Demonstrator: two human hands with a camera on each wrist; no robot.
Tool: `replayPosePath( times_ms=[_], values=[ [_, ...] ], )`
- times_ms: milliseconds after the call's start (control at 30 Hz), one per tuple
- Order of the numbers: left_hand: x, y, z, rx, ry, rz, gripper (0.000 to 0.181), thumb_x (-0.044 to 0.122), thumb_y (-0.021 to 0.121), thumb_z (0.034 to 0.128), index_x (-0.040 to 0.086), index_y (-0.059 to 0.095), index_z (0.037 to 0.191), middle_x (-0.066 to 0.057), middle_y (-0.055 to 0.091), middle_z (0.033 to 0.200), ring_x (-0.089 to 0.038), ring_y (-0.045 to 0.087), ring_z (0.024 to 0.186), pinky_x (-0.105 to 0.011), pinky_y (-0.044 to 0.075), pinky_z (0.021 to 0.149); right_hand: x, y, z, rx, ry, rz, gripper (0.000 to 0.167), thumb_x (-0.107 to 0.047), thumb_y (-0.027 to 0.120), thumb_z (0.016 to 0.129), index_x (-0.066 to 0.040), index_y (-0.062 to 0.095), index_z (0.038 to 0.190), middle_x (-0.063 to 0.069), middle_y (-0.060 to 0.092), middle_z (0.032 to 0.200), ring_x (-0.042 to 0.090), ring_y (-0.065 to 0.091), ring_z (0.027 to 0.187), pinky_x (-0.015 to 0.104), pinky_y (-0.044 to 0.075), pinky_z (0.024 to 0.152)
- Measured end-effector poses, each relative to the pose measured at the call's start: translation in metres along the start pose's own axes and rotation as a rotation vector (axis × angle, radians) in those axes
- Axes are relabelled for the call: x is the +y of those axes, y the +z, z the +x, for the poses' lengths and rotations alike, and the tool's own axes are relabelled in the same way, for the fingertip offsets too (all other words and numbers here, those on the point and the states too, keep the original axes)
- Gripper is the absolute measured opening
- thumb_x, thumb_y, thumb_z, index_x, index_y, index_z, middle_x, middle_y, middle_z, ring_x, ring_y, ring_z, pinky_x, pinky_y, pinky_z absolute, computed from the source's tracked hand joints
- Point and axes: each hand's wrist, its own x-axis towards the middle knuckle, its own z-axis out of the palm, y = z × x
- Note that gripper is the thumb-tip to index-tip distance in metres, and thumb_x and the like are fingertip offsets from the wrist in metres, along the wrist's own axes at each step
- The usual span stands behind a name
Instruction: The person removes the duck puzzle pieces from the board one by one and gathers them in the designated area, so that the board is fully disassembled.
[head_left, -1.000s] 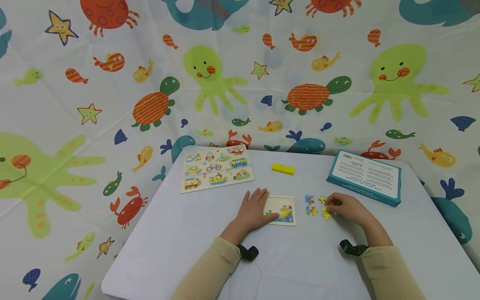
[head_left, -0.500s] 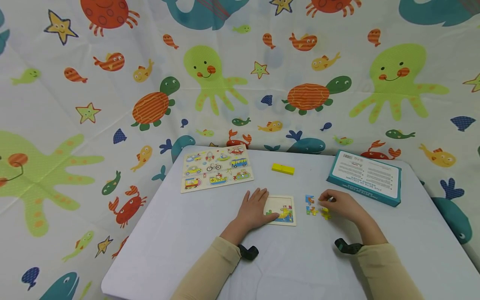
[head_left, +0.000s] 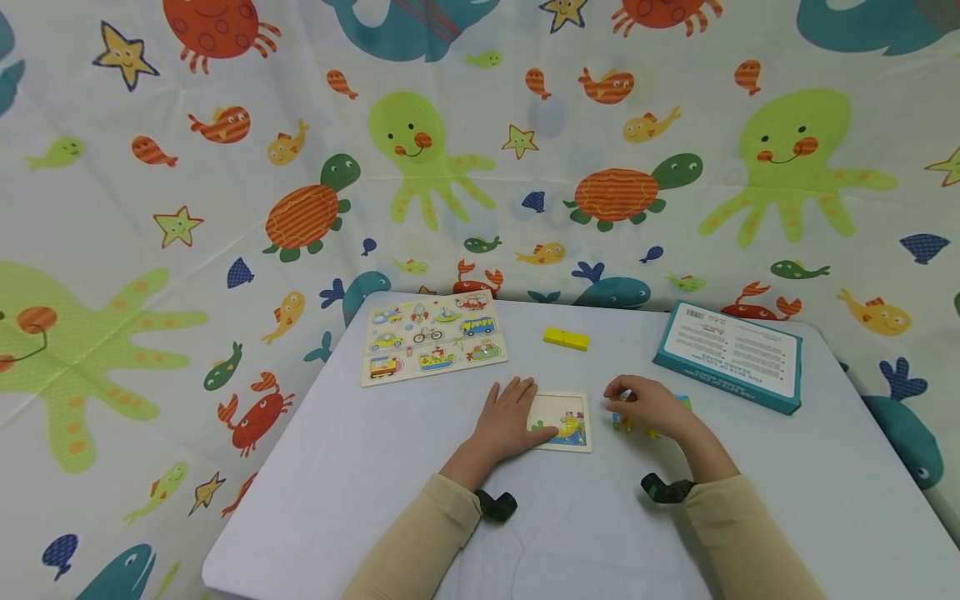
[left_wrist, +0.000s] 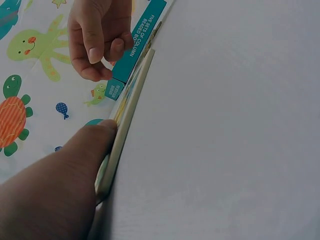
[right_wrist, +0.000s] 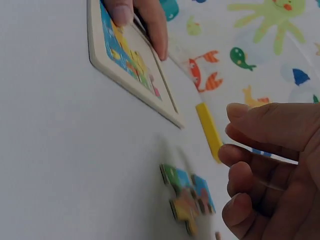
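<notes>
In the head view, my left hand [head_left: 504, 421] rests with fingers spread on the left part of a wooden puzzle board [head_left: 565, 400]. Its thumb lies across the board's partly filled picture [right_wrist: 131, 55]. My right hand [head_left: 651, 406] hovers to the right of the board, above several loose jigsaw pieces [head_left: 624, 422]. The right wrist view shows its fingers loosely bent, with nothing visible between thumb and fingertips. Below those fingers lie jigsaw pieces [right_wrist: 185, 197], blurred, in blue, green and yellow. In the head view the hand hides some of them.
A vehicle picture board [head_left: 433, 337] lies at the back left of the white table [head_left: 360, 492]. A yellow block [head_left: 566, 338] sits at the back middle. The teal box [head_left: 729, 356] lies at the back right. A sea-animal cloth [head_left: 480, 167] hangs behind.
My right hand has moved left over the loose pieces toward the puzzle board, uncovering a green and blue piece at its right. My left hand has stayed on the board.
</notes>
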Motion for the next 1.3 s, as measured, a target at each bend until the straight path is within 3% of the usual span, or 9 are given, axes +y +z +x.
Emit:
replayPosePath(
  times_ms=[167, 400, 733, 1067, 1300],
  values=[
    [0.001, -0.001, 0.000, -0.006, -0.009, -0.001, 0.097, 0.081, 0.042, 0.0857, 0.016, 0.030, 0.156, 0.002, 0.029, 0.163, -0.021, 0.019, 0.153, -0.052, 0.011, 0.125, -0.008, 0.010, 0.009, -0.019, -0.017, 0.000, 0.026, -0.034, 0.068, 0.093, -0.017, 0.066, 0.113, 0.002, 0.065, 0.111, 0.019, 0.054, 0.089, 0.030, 0.048, 0.074],
    [0.001, -0.001, 0.000, -0.007, -0.007, 0.001, 0.096, 0.080, 0.043, 0.0858, 0.016, 0.031, 0.156, 0.001, 0.029, 0.163, -0.021, 0.019, 0.153, -0.052, 0.011, 0.124, -0.020, 0.025, 0.020, -0.055, -0.035, 0.031, 0.029, -0.027, 0.072, 0.090, -0.015, 0.067, 0.115, 0.005, 0.064, 0.113, 0.020, 0.054, 0.084, 0.030, 0.049, 0.068],
    [0.001, -0.001, 0.000, -0.010, -0.009, -0.001, 0.096, 0.080, 0.043, 0.0859, 0.015, 0.031, 0.156, 0.001, 0.029, 0.163, -0.022, 0.018, 0.154, -0.053, 0.011, 0.124, -0.027, 0.039, 0.030, -0.091, -0.078, -0.043, 0.030, -0.026, 0.074, 0.088, -0.014, 0.068, 0.114, 0.004, 0.064, 0.116, 0.020, 0.054, 0.100, 0.045, 0.049, 0.094],
    [0.002, -0.003, 0.000, -0.014, -0.013, 0.003, 0.096, 0.080, 0.043, 0.0859, 0.015, 0.031, 0.156, 0.001, 0.029, 0.163, -0.021, 0.018, 0.154, -0.053, 0.010, 0.125, -0.029, 0.044, 0.033, -0.104, -0.087, -0.086, 0.017, -0.022, 0.076, 0.085, -0.017, 0.071, 0.100, 0.003, 0.060, 0.106, 0.018, 0.050, 0.091, 0.034, 0.045, 0.082],
    [0.002, -0.002, 0.000, -0.014, -0.013, 0.009, 0.096, 0.080, 0.044, 0.0859, 0.015, 0.032, 0.156, 0.001, 0.030, 0.163, -0.021, 0.018, 0.154, -0.053, 0.011, 0.124, -0.032, 0.047, 0.032, -0.099, -0.074, -0.104, 0.016, -0.017, 0.078, 0.083, -0.017, 0.068, 0.095, 0.004, 0.057, 0.102, 0.018, 0.049, 0.088, 0.032, 0.044, 0.077]
  ],
)
